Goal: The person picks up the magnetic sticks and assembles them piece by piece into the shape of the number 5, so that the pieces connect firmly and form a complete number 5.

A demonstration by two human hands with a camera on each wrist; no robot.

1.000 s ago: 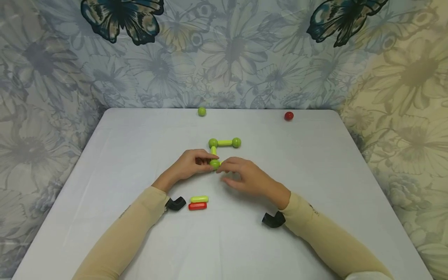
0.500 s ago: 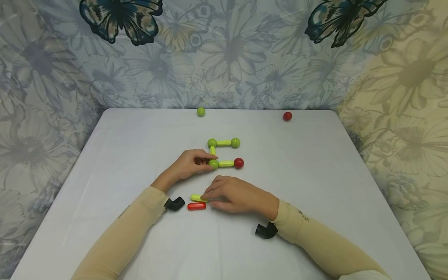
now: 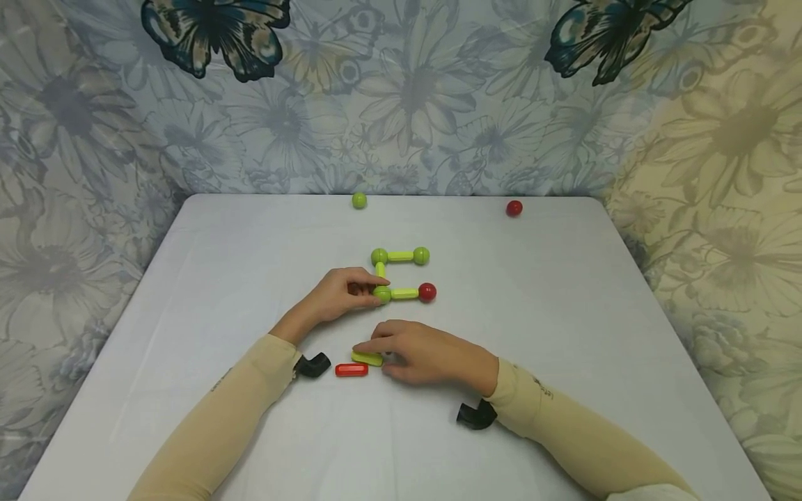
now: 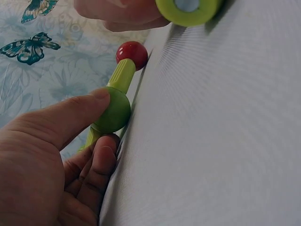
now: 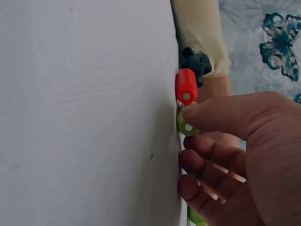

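My left hand (image 3: 341,291) pinches a green ball (image 3: 382,295) between thumb and fingers. This ball is the near-left corner of a joined shape of yellow-green rods and balls. From it a rod (image 3: 404,294) runs right to a red ball (image 3: 427,292). Another rod leads to the far-left green ball (image 3: 379,257), which a top rod (image 3: 401,256) links to a further green ball (image 3: 421,255). My right hand (image 3: 426,351) holds a loose yellow-green magnetic rod (image 5: 188,126) between thumb and index finger, low on the table. Close beside it lies a red rod (image 3: 351,370).
A loose green ball (image 3: 359,200) and a loose red ball (image 3: 514,208) rest near the far edge of the white table (image 3: 564,313). Patterned cloth (image 3: 413,97) with butterflies stands behind. Black wrist pieces (image 3: 476,415) stick out from both sleeves.
My right hand has come away from the joined shape toward the near rods, uncovering the red ball. The loose yellow-green rod has shifted right, off the red rod's side. My left hand stays put.
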